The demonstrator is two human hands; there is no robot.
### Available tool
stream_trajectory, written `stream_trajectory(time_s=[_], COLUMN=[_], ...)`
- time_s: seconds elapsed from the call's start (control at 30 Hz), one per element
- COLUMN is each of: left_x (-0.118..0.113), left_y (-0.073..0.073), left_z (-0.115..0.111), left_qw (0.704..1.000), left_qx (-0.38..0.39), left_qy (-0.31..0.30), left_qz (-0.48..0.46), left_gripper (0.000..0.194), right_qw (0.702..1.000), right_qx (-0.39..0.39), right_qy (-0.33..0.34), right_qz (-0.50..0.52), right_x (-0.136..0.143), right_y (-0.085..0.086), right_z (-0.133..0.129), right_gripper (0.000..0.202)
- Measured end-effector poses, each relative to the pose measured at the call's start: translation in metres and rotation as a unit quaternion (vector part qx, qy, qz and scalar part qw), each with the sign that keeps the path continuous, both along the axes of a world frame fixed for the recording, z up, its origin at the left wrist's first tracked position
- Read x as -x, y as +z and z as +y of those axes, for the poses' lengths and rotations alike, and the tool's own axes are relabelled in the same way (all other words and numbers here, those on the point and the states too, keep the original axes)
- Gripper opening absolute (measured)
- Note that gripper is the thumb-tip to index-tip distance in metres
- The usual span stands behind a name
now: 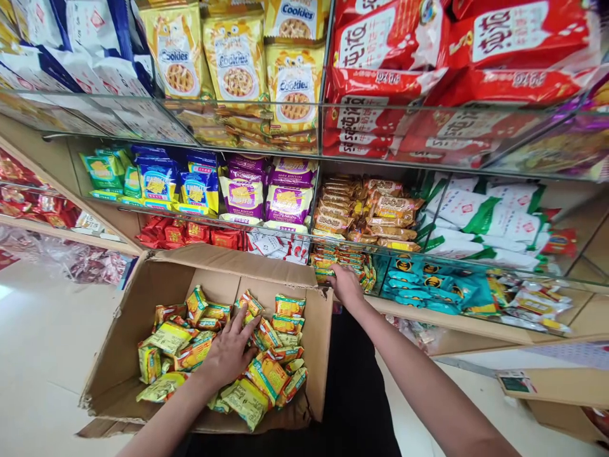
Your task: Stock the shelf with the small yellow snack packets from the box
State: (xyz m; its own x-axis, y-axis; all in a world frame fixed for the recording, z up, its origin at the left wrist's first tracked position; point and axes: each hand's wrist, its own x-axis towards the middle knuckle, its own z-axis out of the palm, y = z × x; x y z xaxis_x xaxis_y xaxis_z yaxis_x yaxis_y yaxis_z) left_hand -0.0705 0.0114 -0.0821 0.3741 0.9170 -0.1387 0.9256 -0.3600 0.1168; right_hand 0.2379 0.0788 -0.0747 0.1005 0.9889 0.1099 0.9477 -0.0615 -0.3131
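Observation:
A torn-edged cardboard box holds a loose heap of small yellow, orange and green snack packets. My left hand lies over this heap with its fingers spread, touching the packets and gripping none. At the bottom shelf, my right hand reaches into a glass-fronted compartment of similar yellow packets. Its fingers are bent together at the compartment's front left, against a snack packet; the fingertips are partly hidden.
Glass strips front the shelves. Teal packets lie right of my right hand, brown-wrapped biscuits above it. Red packets sit behind the box. Large red bags and yellow cookie bags fill the upper shelf. Another carton stands right.

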Motion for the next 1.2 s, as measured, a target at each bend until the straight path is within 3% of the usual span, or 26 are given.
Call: stream_trajectory(time_s=[0.1,0.23,0.37,0.83,0.93,1.0,1.1,1.2], left_x=[0.000,-0.002,-0.002,-0.002,-0.002,-0.002,-0.003,-0.004], left_y=[-0.001,0.004,0.005,0.003,0.002,0.002,0.002,0.004], left_z=[-0.001,-0.004,-0.004,-0.002,-0.003,-0.003,-0.003,-0.002], left_qw=[1.000,1.000,1.000,1.000,1.000,1.000,1.000,1.000], left_qx=[-0.002,0.005,0.004,-0.013,-0.015,-0.012,-0.006,-0.001], left_qy=[0.002,0.005,0.004,-0.016,-0.019,-0.016,-0.012,-0.005], left_qz=[0.006,0.017,0.017,0.021,0.019,0.019,0.019,0.018], left_gripper=[0.054,0.055,0.054,0.053,0.052,0.052,0.052,0.052], right_qw=[0.999,0.998,0.994,0.984,0.993,0.999,0.979,0.960], right_qx=[0.046,0.064,0.088,0.054,0.039,0.004,-0.052,-0.065], right_qy=[-0.018,0.022,0.055,0.132,0.096,0.036,-0.048,-0.049], right_qz=[0.014,-0.006,-0.035,-0.110,-0.050,0.039,0.191,0.267], right_x=[0.002,0.001,-0.002,0.010,0.002,-0.006,-0.014,-0.012], right_y=[-0.001,0.000,0.006,0.019,0.021,0.020,0.017,0.013], right_z=[0.001,0.000,0.003,0.009,0.008,0.005,0.002,0.001], right_gripper=[0.023,0.014,0.019,0.012,0.013,0.018,0.035,0.040])
